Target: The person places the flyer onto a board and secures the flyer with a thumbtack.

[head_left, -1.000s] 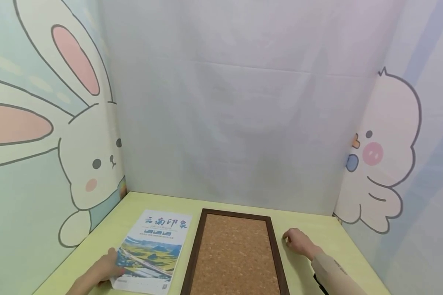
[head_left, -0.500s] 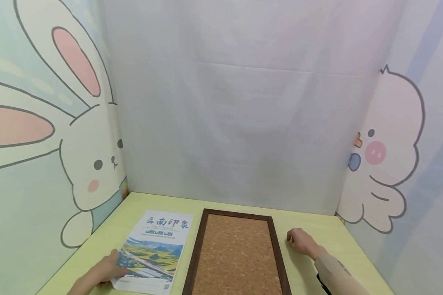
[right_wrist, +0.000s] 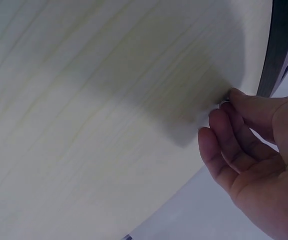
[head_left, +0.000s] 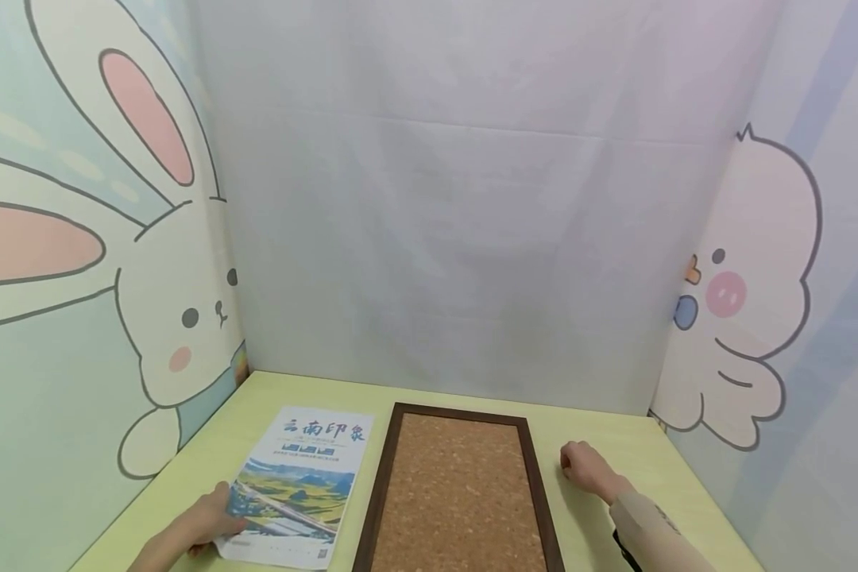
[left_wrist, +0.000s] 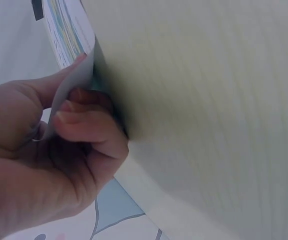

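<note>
A printed poster (head_left: pixel 303 485) with blue lettering and a landscape picture lies at the left of the table. My left hand (head_left: pixel 203 520) pinches its near left edge, thumb on top and fingers underneath. In the left wrist view the paper (left_wrist: pixel 76 77) bends up between thumb and curled fingers of that hand (left_wrist: pixel 58 150). Right of the poster lies a cork board (head_left: pixel 461 492) in a dark brown frame. My right hand (head_left: pixel 588 469) is beside the board's right side. In the right wrist view, thumb and fingertips of this hand (right_wrist: pixel 256 145) pinch a tiny shiny thing (right_wrist: pixel 225 102), mostly hidden.
The pale yellow table (head_left: pixel 636 453) ends at a grey curtain (head_left: pixel 436 238) behind. Side walls carry a cartoon rabbit (head_left: pixel 179 318) on the left and a white chick-like figure (head_left: pixel 751 278) on the right. The board's near end runs out of the head view.
My right hand has shifted slightly rightward, away from the board's frame. The left hand keeps its grip on the poster's edge, and poster and board stay in place.
</note>
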A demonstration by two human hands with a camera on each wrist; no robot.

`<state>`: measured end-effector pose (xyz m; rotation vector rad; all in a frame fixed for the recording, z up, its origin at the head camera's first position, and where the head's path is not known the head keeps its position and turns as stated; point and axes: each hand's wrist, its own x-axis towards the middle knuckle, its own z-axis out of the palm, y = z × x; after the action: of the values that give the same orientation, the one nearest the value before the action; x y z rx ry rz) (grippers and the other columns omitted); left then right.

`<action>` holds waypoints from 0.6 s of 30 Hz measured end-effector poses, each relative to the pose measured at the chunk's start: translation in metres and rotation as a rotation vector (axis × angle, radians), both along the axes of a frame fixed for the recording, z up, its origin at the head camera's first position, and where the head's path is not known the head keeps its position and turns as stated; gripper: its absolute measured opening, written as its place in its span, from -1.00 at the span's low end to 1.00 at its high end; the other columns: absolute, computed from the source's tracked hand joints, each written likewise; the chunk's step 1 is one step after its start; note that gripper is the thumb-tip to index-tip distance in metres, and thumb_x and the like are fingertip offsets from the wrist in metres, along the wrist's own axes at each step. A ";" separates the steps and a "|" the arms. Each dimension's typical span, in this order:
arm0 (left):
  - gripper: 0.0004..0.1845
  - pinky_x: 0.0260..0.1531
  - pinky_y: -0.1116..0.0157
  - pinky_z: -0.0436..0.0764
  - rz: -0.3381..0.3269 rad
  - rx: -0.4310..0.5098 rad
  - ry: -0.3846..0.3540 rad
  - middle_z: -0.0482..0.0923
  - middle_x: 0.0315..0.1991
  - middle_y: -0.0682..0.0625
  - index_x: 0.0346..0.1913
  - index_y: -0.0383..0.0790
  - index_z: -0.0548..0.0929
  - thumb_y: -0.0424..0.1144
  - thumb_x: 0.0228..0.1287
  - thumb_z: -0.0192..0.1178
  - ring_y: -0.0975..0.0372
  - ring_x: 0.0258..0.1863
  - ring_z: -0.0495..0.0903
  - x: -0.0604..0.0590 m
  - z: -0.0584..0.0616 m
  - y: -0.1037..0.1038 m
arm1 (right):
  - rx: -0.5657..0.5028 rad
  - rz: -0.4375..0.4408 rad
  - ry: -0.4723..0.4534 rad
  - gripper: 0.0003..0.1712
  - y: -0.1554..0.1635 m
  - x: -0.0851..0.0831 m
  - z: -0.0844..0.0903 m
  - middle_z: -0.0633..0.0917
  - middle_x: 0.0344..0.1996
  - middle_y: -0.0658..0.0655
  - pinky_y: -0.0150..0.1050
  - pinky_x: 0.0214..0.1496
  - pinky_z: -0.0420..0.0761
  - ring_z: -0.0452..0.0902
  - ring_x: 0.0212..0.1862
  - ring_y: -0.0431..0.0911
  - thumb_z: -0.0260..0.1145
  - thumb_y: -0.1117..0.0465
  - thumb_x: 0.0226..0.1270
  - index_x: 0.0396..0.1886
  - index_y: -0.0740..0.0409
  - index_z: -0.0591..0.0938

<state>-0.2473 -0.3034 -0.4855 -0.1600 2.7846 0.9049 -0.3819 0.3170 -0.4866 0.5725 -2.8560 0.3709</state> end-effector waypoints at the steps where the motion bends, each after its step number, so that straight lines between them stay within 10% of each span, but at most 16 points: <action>1: -0.50 -0.80 0.44 0.25 0.001 0.001 0.002 0.36 -0.53 -0.21 -0.20 -0.53 0.21 -0.25 0.17 0.31 0.27 -0.80 0.26 0.000 -0.001 0.000 | -0.003 0.010 0.003 -0.79 0.001 0.000 0.000 0.56 -0.67 0.01 -0.33 -0.54 0.35 0.34 -0.60 -0.21 0.32 0.53 -0.04 -0.67 0.18 0.57; 18: -0.69 -0.80 0.50 0.22 0.040 0.055 0.063 0.36 -0.53 -0.12 -0.26 -0.50 0.33 -0.33 0.19 0.22 0.34 -0.81 0.20 0.001 -0.004 -0.002 | -0.149 0.021 -0.056 -0.87 0.009 0.000 0.004 0.62 -0.65 0.05 -0.37 -0.58 0.41 0.42 -0.64 -0.25 0.37 0.46 0.09 -0.57 0.25 0.62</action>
<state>-0.2460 -0.3055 -0.4894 -0.1825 2.8197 1.0116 -0.3819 0.3256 -0.4822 0.5727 -2.8451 0.6064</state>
